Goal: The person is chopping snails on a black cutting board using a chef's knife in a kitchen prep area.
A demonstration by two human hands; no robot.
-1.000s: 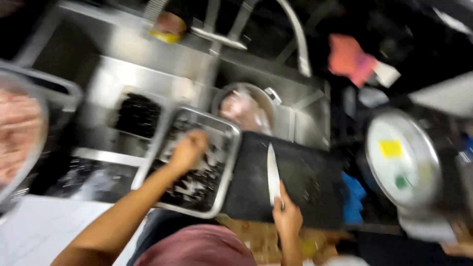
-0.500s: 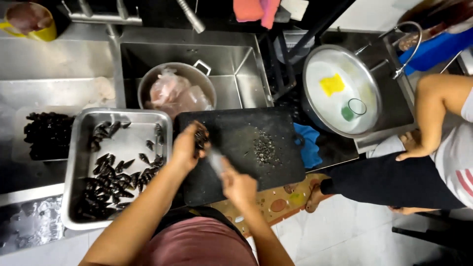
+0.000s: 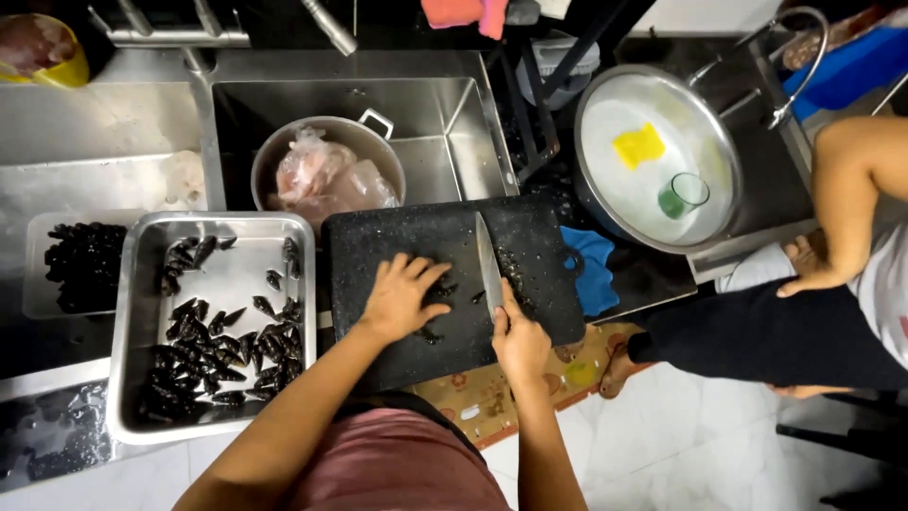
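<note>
Taking the black cutting board (image 3: 454, 284) as the landmark: the left hand (image 3: 399, 298) lies flat near its middle, fingers spread and pressing down on a few small dark shellfish (image 3: 445, 290), while the right hand (image 3: 518, 343), at the board's near right edge, is wrapped tightly round the handle of a knife (image 3: 488, 265) whose blade points away across the board, just right of the left fingertips. The main risk, as I judge it, is a cut: blade and fingertips sit very near each other, the shells are small, hard and probably wet, and one could skid out from under the edge or the palm. The board itself spans the sink (image 3: 454, 132) edge and hangs toward the floor side, so heavy pressure near its front might tip or slide it. Left of the board, touching it, a steel tray (image 3: 132, 378) holds many more shellfish; behind the board a pot (image 3: 326, 170) with a plastic bag sits in the sink. A second person's arm (image 3: 842, 218) is well to the right of the board, clear of the knife.
</note>
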